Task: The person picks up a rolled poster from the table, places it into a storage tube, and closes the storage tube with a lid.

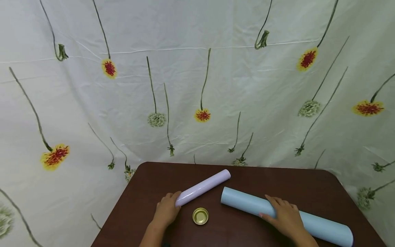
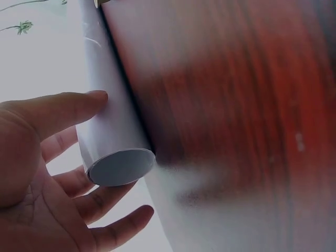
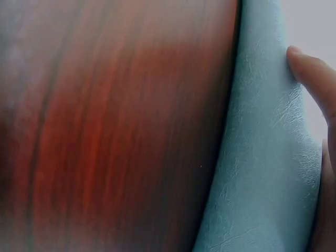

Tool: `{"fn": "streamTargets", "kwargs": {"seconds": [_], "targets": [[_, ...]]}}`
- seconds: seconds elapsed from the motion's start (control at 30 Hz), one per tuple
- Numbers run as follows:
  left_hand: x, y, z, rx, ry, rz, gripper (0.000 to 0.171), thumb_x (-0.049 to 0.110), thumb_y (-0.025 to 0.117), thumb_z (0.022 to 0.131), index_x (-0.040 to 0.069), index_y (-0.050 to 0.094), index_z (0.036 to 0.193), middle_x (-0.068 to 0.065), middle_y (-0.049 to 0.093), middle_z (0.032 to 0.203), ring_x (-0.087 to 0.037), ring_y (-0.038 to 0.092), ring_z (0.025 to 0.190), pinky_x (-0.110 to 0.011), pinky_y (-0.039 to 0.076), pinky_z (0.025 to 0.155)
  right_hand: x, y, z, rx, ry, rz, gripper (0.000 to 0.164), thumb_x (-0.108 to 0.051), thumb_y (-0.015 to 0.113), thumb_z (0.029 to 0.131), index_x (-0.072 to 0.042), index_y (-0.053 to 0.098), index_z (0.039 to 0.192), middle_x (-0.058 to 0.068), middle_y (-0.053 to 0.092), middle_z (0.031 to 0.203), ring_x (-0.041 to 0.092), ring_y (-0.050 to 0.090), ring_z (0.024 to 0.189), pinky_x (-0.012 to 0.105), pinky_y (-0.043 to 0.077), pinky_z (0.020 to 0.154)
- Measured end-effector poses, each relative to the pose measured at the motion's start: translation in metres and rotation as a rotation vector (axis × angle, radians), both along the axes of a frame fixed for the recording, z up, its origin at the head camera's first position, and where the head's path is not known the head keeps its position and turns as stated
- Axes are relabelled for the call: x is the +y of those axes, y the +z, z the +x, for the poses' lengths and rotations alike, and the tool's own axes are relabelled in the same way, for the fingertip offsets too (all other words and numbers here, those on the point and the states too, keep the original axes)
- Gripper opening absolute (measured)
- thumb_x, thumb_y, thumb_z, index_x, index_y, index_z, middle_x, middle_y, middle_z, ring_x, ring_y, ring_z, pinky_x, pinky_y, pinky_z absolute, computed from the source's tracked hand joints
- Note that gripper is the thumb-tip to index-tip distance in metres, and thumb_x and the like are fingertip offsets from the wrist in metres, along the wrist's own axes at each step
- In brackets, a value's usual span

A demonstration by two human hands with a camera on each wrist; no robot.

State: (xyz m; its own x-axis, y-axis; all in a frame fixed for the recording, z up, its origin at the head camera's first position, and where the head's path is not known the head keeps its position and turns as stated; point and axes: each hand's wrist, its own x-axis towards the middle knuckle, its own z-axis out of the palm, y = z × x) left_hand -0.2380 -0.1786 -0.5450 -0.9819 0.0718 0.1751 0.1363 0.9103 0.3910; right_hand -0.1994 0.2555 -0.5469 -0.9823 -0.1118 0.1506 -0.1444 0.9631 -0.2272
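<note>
A pale lilac roll [image 1: 203, 187] lies slantwise on the dark brown table. My left hand [image 1: 166, 209] holds its near end; in the left wrist view the thumb presses one side of the lilac roll [image 2: 107, 68] and some fingers pass behind it, near its hollow open end. To the right lies a thicker light blue roll [image 1: 247, 202]. Across its middle my right hand [image 1: 285, 218] grips it, thumb on the near side and fingers reaching over. In the right wrist view the thumb touches the creased surface of the blue roll [image 3: 262, 147]; most fingers are hidden there.
Between the two hands, a small round gold lid or dish [image 1: 200, 216] sits on the table [image 1: 240, 233]. Behind the table hangs a pale cloth [image 1: 185, 20] printed with flowers. A small dark object [image 1: 166, 245] shows at the bottom edge by the left wrist.
</note>
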Motion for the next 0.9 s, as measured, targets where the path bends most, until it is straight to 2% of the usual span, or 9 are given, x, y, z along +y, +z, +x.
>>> {"fn": "streamTargets", "kwargs": {"seconds": [0.23, 0.37, 0.47, 0.63, 0.7, 0.9], "targets": [[-0.001, 0.002, 0.002, 0.012, 0.005, 0.04, 0.053, 0.013, 0.081, 0.08, 0.01, 0.066, 0.13, -0.017, 0.068, 0.114, -0.038, 0.065, 0.101, -0.055, 0.049, 0.075, -0.002, 0.003, 0.003, 0.001, -0.003, -0.019, 0.082, -0.077, 0.062, 0.081, -0.019, 0.059, 0.139, 0.008, 0.067, 0.125, 0.032, 0.063, 0.11, 0.06, 0.045, 0.086], [0.0, 0.005, 0.006, -0.007, -0.002, 0.121, 0.051, 0.015, 0.082, 0.081, 0.009, 0.066, 0.129, -0.014, 0.068, 0.113, -0.034, 0.066, 0.101, -0.055, 0.05, 0.082, -0.001, 0.003, 0.003, 0.006, 0.005, -0.02, 0.081, -0.076, 0.064, 0.08, -0.019, 0.06, 0.138, 0.008, 0.068, 0.123, 0.031, 0.063, 0.108, 0.059, 0.046, 0.085], [0.002, 0.007, 0.007, -0.018, -0.007, 0.196, 0.05, 0.015, 0.082, 0.081, 0.006, 0.066, 0.128, -0.013, 0.068, 0.112, -0.03, 0.066, 0.101, -0.051, 0.051, 0.087, 0.001, 0.004, 0.002, -0.002, 0.018, -0.031, 0.081, -0.07, 0.073, 0.077, -0.018, 0.059, 0.138, 0.008, 0.067, 0.122, 0.03, 0.063, 0.106, 0.059, 0.046, 0.085], [0.002, 0.01, 0.007, -0.035, 0.0, 0.306, 0.048, 0.019, 0.082, 0.083, 0.007, 0.067, 0.127, -0.014, 0.068, 0.117, -0.026, 0.065, 0.102, -0.046, 0.051, 0.087, 0.004, 0.005, 0.0, -0.009, 0.027, -0.036, 0.083, -0.061, 0.083, 0.071, -0.018, 0.059, 0.137, 0.008, 0.067, 0.121, 0.029, 0.063, 0.104, 0.057, 0.046, 0.084], [0.002, 0.01, 0.007, -0.047, 0.018, 0.358, 0.047, 0.021, 0.082, 0.083, 0.009, 0.068, 0.126, -0.014, 0.068, 0.118, -0.025, 0.064, 0.101, -0.044, 0.051, 0.085, 0.004, 0.005, -0.001, 0.002, 0.032, -0.029, 0.082, -0.062, 0.083, 0.071, -0.018, 0.06, 0.136, 0.007, 0.067, 0.12, 0.029, 0.064, 0.103, 0.058, 0.047, 0.083], [0.0, 0.008, 0.004, -0.076, 0.126, 0.572, 0.047, 0.028, 0.082, 0.085, 0.014, 0.068, 0.127, -0.015, 0.066, 0.124, -0.024, 0.061, 0.102, -0.035, 0.049, 0.08, 0.004, 0.004, -0.001, 0.0, 0.03, -0.034, 0.081, -0.063, 0.082, 0.071, -0.018, 0.06, 0.136, 0.007, 0.068, 0.12, 0.029, 0.064, 0.104, 0.058, 0.047, 0.084]]}}
